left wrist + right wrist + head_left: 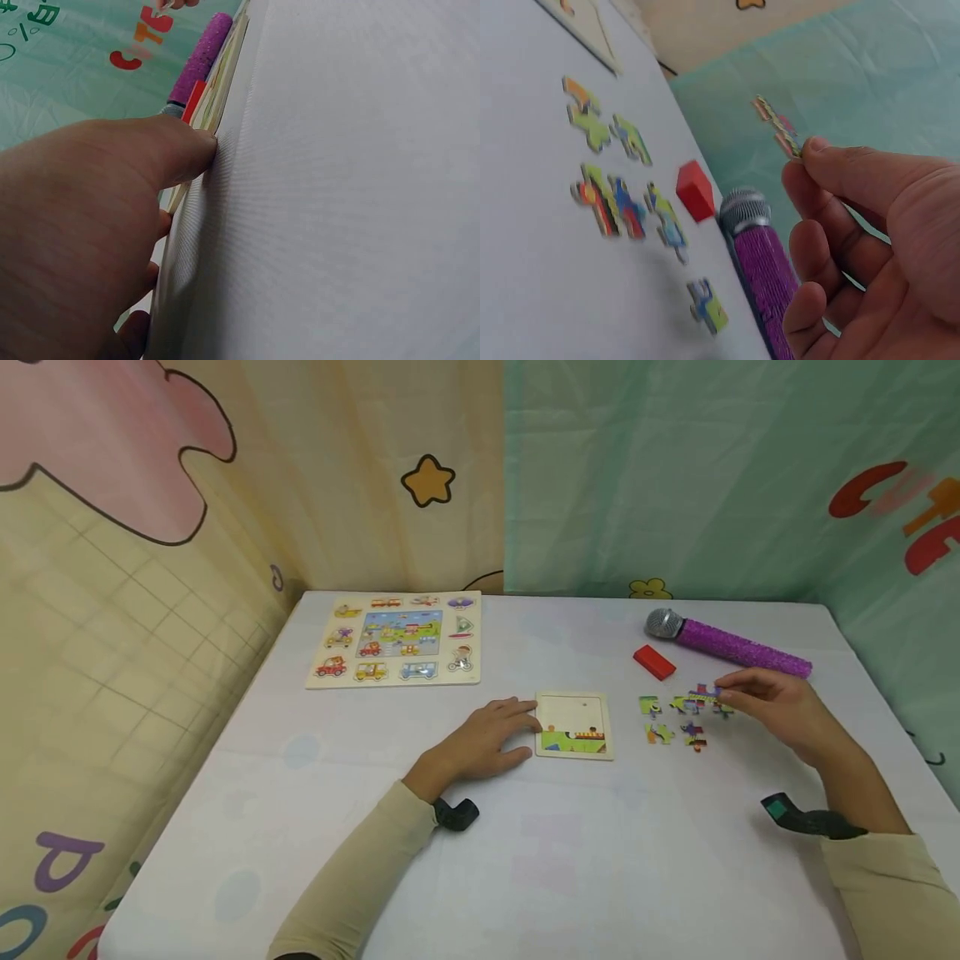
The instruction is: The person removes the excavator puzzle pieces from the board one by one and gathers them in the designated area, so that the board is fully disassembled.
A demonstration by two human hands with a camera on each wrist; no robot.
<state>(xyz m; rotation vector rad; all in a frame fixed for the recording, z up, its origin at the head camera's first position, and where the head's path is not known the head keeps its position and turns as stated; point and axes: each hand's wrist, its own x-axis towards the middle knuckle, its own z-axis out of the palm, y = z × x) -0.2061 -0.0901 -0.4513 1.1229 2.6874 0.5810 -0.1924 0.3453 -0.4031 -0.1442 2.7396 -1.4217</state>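
My left hand [483, 741] lies on the table at the left edge of a small square puzzle board [573, 708], its fingers relaxed and touching the frame. A green scene with a red train fills the board's lower part. Over on the right, my right hand [783, 710] pinches a jigsaw piece [778, 127] between thumb and forefinger, lifted off the table. Below it lie several loose jigsaw pieces [660, 733], mostly green with coloured figures. In the left wrist view, the thumb [180, 150] sits by the board's edge; the other fingers are mostly hidden.
Behind the loose pieces lie a red block [654, 662] and a purple glittery microphone [738, 645]. A larger vehicle puzzle board [321, 652] rests at the back left of the white table [300, 827]. Printed curtains [645, 468] hang behind the table.
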